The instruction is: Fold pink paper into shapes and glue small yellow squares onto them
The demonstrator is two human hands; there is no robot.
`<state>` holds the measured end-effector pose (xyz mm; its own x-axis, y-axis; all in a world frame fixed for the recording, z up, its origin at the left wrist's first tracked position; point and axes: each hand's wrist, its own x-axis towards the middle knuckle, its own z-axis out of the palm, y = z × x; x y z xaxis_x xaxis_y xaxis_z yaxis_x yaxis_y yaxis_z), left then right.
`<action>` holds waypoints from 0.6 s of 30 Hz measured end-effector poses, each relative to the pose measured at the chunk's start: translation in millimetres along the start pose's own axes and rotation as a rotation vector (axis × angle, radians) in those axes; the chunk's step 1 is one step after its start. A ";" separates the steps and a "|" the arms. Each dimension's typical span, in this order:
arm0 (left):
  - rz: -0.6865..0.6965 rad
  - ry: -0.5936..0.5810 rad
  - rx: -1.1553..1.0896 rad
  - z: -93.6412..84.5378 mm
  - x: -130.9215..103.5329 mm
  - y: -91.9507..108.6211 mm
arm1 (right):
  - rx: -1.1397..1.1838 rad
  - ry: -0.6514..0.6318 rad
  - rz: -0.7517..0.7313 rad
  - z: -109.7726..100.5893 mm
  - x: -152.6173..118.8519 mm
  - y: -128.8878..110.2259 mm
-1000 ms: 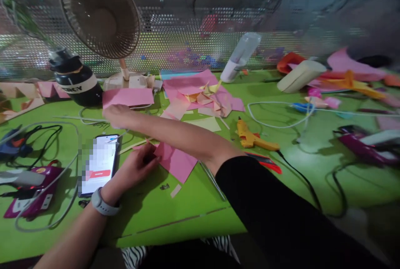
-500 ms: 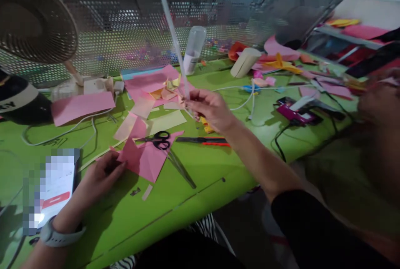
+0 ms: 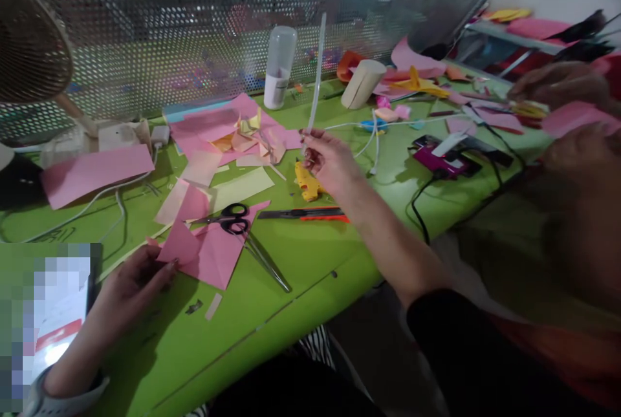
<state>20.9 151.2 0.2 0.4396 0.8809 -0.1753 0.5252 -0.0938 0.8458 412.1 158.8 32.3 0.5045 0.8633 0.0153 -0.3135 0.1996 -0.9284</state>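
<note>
My right hand (image 3: 327,155) pinches the lower end of a long translucent glue stick (image 3: 317,71), which stands nearly upright above the table. Just below those fingers lies a small yellow glue gun (image 3: 308,181), partly covered by the hand. At the left, my left hand (image 3: 143,275) has its thumb and fingers closed on the edge of a folded pink paper (image 3: 218,252). Black-handled scissors (image 3: 235,218) rest on that paper, and metal tweezers (image 3: 266,262) lie by its right edge. A red and black utility knife (image 3: 303,214) sits between my hands.
Pink sheets and paper scraps (image 3: 242,139) cover the back of the green table (image 3: 310,268). Behind them stand a clear bottle (image 3: 280,68) and a cardboard tube (image 3: 363,84). A phone (image 3: 58,320), a fan (image 3: 33,35) and cables are leftward. Another person's hands (image 3: 563,84) work at far right.
The glue stick has swung from leaning left to leaning slightly right, its top now lower in view. More of the glue gun shows. My view has shifted slightly; my left hand still holds the paper.
</note>
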 end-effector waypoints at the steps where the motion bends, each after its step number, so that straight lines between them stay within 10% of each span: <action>1: -0.002 0.003 -0.006 0.1 0.1 0.6 | 0.012 0.027 -0.011 -4.8 5.7 -0.2; 9: -0.020 0.028 -0.016 0.8 -0.7 7.9 | 0.073 0.149 0.036 -33.2 36.8 -7.4; 18: 0.007 0.035 -0.051 1.2 -4.2 12.7 | -0.197 -0.264 0.071 4.2 -19.8 -2.6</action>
<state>26.6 145.7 11.1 0.4171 0.8961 -0.1519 0.4839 -0.0775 0.8717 399.6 143.1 35.9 0.2531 0.9672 0.0200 -0.1655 0.0637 -0.9841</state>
